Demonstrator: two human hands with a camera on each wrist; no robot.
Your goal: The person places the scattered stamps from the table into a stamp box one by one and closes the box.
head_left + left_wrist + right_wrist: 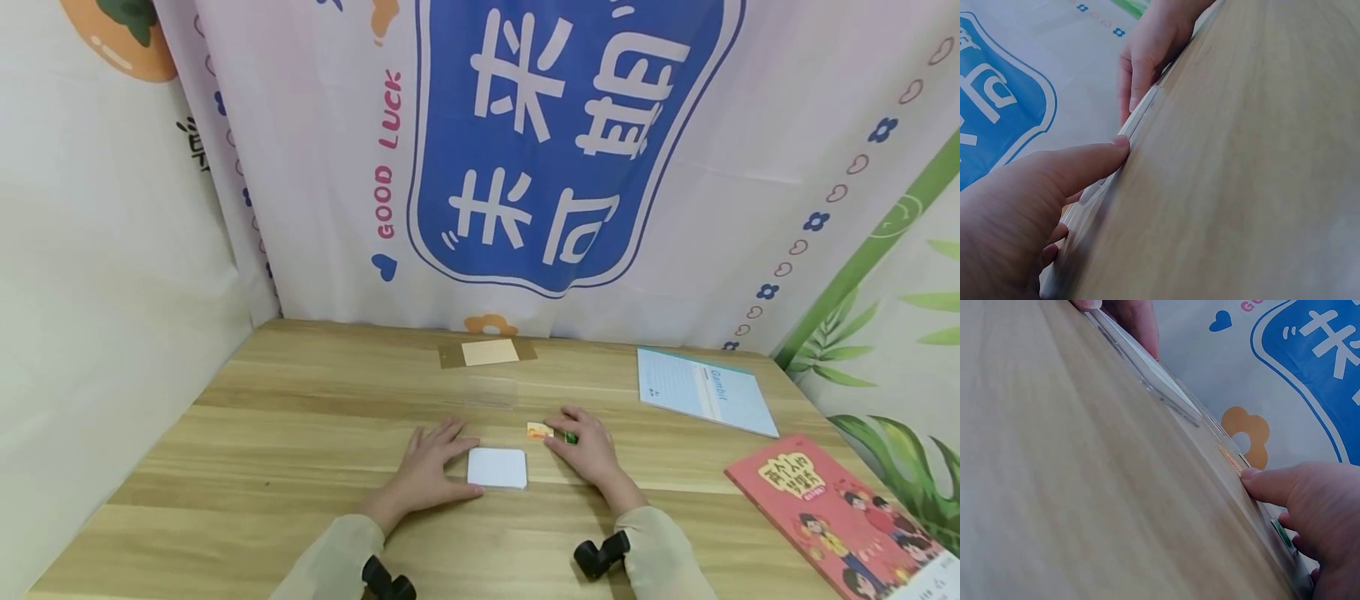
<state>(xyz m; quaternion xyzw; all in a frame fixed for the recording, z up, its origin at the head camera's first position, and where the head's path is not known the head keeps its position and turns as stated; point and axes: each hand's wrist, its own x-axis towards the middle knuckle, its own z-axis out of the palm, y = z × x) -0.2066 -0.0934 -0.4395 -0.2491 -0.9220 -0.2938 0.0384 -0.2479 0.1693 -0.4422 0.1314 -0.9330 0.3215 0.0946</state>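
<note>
A white rounded-corner card stack lies on the table in the head view, its edge showing at a low angle in both wrist views. My left hand holds its left end, thumb at the near corner and index finger at the far one. To the right, my right hand pinches the right end of a small orange-and-yellow card between thumb and index finger. A small green piece lies under that hand's other fingers, partly hidden by them.
Behind the stack lies a clear plastic piece, and beyond it a tan card on a brown strip. A light-blue booklet and a red picture book lie to the right. A printed curtain hangs behind the table.
</note>
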